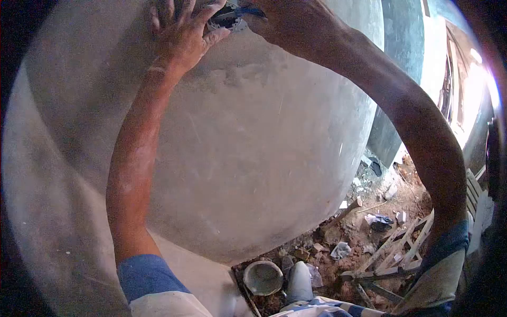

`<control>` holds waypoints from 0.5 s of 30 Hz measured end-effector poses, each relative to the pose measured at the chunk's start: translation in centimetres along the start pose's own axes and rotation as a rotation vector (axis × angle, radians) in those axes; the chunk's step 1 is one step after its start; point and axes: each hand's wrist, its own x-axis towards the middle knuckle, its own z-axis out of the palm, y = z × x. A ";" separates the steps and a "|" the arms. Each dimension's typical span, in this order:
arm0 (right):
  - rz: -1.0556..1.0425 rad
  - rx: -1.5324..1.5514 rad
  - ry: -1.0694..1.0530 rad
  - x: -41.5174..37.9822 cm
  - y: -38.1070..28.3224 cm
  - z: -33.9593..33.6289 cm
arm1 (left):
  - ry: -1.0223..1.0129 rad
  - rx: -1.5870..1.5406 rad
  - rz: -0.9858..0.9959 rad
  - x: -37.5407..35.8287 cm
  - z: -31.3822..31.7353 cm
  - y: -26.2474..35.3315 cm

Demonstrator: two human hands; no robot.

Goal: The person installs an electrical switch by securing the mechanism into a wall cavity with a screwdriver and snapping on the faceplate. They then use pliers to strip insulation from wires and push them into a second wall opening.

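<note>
At the top of the view, a dark recessed box with a ragged pale rim [228, 21], which looks like an electrical wall box, is set in the grey plastered wall [253, 137]. My left hand [185, 31] lies against the wall to its left, fingers spread, with thumb and forefinger at the rim. On the other side my right hand [282, 18] is closed around a slim blue tool [250, 10] that points at the box. The upper frame edge cuts off part of this hand, and the tool's kind cannot be made out.
Below the wall, a round bucket [263, 278] stands beside my leg [300, 282]. Rubble, crumpled plastic [340, 250] and a wooden frame [393, 259] litter the dirt floor to the right. A bright opening [465, 79] is at far right.
</note>
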 end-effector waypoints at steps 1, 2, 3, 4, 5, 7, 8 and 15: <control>0.042 -0.031 -0.048 0.1 -0.3 0.1 | -0.022 0.023 -0.009 -0.1 -0.1 0.0; 0.085 -0.063 -0.096 0.2 -0.3 0.1 | -0.043 0.046 -0.017 0.0 -0.2 0.1; 0.085 -0.064 -0.098 0.2 -0.4 0.1 | -0.043 0.044 -0.017 0.0 -0.2 0.2; 0.098 -0.040 -0.097 0.2 -0.5 0.2 | -0.055 0.000 -0.023 0.0 -0.4 0.1; 0.111 -0.016 -0.095 0.2 -0.5 0.2 | -0.069 -0.044 -0.028 0.1 -0.5 0.1; 0.077 -0.039 -0.086 0.3 -0.4 0.5 | -0.074 -0.052 -0.036 0.1 -0.5 0.1; 0.043 -0.062 -0.074 0.3 -0.5 0.6 | -0.078 -0.057 -0.042 -0.1 -0.6 0.1; -0.077 -0.160 -0.100 0.4 -0.8 0.2 | -0.030 0.038 0.006 -0.2 0.5 -0.5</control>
